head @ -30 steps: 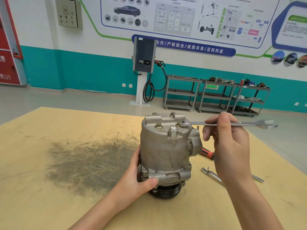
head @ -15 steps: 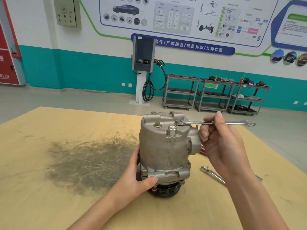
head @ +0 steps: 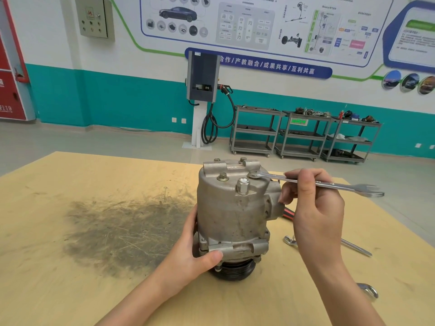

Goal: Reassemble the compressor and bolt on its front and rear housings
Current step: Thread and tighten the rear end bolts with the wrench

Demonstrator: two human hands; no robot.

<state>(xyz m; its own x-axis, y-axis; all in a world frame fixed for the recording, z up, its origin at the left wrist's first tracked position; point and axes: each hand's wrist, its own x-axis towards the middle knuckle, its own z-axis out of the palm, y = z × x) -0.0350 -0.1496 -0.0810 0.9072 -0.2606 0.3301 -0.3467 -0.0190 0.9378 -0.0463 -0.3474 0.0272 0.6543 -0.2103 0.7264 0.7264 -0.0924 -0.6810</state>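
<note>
Right hand point(head: 313, 208) grips a spanner point(head: 313, 183), its ring end on a top bolt point(head: 253, 174); left hand point(head: 197, 250) clasps the compressor point(head: 233, 212), upright on the table point(head: 70, 278). Housings look fitted; tightening the bolts likely remains

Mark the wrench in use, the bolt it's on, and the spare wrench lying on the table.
wrench in use point(head: 329, 184), head view, mid shaft.
bolt under its ring end point(head: 253, 174), head view, ring over the bolt head.
spare wrench point(head: 357, 248), head view, shaft right of the wrist.
</note>
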